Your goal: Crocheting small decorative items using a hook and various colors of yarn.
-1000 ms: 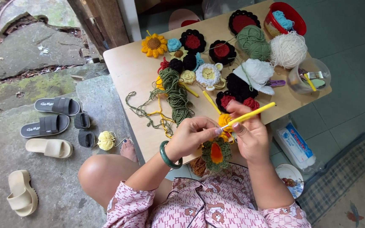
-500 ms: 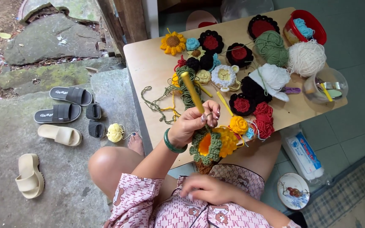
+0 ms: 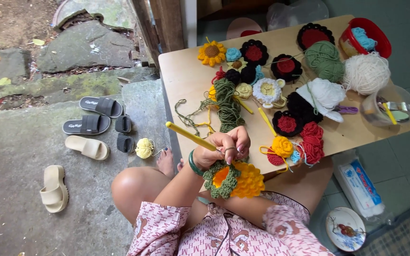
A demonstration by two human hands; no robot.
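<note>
My left hand (image 3: pixel 224 148), with a green bracelet at the wrist, is closed around a yellow crochet hook (image 3: pixel 191 136) whose free end points up and to the left. The same hand pinches a crocheted flower (image 3: pixel 236 180) with a green edge, orange centre and yellow petals, which hangs over my lap at the near edge of the wooden table (image 3: pixel 186 78). My right forearm lies across my lap under the flower, and its hand is hidden. A green yarn skein (image 3: pixel 226 106) lies on the table just beyond my left hand.
The table carries several crocheted flowers, a green yarn ball (image 3: pixel 326 59), a white yarn ball (image 3: pixel 366 72), a red bowl (image 3: pixel 378 34) and a clear tub (image 3: pixel 389 108). Slippers (image 3: pixel 91 124) and a small yellow yarn ball (image 3: pixel 144 148) lie on the concrete to the left. A plate (image 3: pixel 346 228) sits on the floor at right.
My right hand has let go of the hook and flower and dropped to my lap. My left hand now holds both, and the hook has swung to point left.
</note>
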